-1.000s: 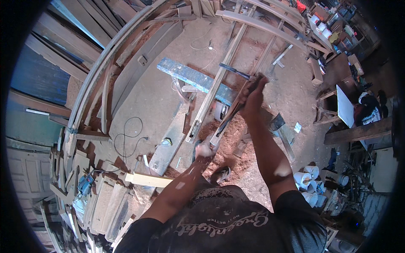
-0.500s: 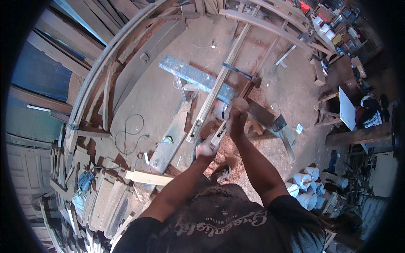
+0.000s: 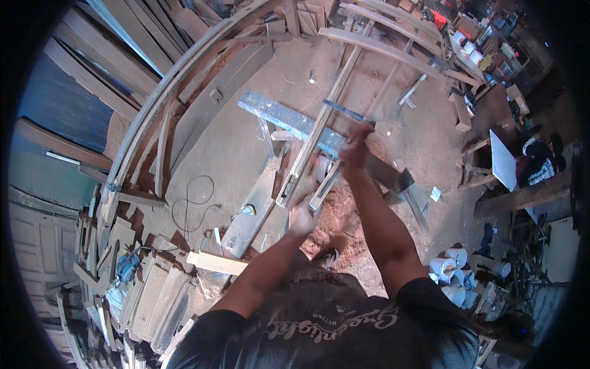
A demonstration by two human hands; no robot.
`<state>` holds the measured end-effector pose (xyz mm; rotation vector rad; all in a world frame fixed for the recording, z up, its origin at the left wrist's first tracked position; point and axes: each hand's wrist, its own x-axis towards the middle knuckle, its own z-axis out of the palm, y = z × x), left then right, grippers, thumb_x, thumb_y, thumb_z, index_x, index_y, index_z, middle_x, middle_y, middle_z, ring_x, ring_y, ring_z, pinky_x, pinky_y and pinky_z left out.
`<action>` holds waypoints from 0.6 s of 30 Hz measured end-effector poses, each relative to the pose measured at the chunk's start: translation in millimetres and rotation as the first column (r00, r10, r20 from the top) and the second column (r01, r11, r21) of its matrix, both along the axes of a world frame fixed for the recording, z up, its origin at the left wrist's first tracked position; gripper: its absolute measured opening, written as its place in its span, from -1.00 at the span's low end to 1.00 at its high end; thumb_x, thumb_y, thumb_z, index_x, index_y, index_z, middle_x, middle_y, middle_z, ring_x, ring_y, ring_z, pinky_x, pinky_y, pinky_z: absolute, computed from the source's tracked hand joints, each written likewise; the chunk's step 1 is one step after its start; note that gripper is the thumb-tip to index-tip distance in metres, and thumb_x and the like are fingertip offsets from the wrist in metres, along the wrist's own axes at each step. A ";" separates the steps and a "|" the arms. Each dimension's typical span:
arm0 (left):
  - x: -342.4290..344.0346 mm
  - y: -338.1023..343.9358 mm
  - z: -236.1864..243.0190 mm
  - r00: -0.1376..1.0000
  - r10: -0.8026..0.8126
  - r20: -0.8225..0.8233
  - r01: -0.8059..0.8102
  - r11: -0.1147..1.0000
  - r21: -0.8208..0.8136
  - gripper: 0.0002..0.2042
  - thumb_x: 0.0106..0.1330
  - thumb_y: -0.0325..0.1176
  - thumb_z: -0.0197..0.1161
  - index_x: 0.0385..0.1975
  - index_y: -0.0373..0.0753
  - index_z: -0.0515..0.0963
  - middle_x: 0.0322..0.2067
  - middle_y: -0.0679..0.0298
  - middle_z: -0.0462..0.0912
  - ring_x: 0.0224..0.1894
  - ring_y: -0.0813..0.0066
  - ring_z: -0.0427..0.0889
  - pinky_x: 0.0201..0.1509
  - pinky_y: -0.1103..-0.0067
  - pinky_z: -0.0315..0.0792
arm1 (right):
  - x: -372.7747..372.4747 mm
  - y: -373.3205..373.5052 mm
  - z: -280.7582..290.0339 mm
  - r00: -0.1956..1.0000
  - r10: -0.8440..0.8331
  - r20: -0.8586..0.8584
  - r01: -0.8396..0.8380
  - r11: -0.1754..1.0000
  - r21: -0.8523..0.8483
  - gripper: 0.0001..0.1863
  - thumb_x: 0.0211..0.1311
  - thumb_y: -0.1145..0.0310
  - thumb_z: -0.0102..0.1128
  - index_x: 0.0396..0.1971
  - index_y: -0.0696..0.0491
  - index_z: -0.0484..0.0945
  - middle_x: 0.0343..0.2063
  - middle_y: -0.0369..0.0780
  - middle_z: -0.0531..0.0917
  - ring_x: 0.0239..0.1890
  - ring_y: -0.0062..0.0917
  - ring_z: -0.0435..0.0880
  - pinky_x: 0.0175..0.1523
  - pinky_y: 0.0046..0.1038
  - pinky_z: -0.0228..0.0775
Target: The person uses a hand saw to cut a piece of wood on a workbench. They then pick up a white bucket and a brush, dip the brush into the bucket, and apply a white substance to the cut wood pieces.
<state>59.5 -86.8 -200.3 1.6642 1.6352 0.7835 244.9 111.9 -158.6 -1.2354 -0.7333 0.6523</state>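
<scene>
While the left hand (image 3: 303,219) gripped a stiff-looking, straight, pale wooden bar (image 3: 324,187) by its end, the right hand (image 3: 354,149) blurred, its hold unclear.

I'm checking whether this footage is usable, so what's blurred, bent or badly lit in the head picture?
Head view: right hand smeared, probably by motion; head view: long timber at left looks bowed, likely lens distortion; head view: far right falls into shadow beyond the white board.

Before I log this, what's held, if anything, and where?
Left hand: slotted wooden rail, by its near end. Right hand: blurred; its hold cannot be told.
</scene>
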 end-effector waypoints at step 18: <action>-14.5 -10.1 -18.8 0.997 0.030 -0.067 -0.038 0.993 -0.116 -0.49 0.28 0.11 0.36 0.07 -0.11 0.68 -0.38 -0.06 0.76 -0.28 -0.15 0.77 -0.21 0.09 0.63 | -46.9 -52.5 7.2 0.961 0.246 -0.125 -0.252 0.967 -0.032 -0.40 0.58 -0.26 -0.02 -0.26 0.07 0.49 -0.35 -0.37 0.49 -0.33 -0.57 0.45 -0.26 -0.42 0.40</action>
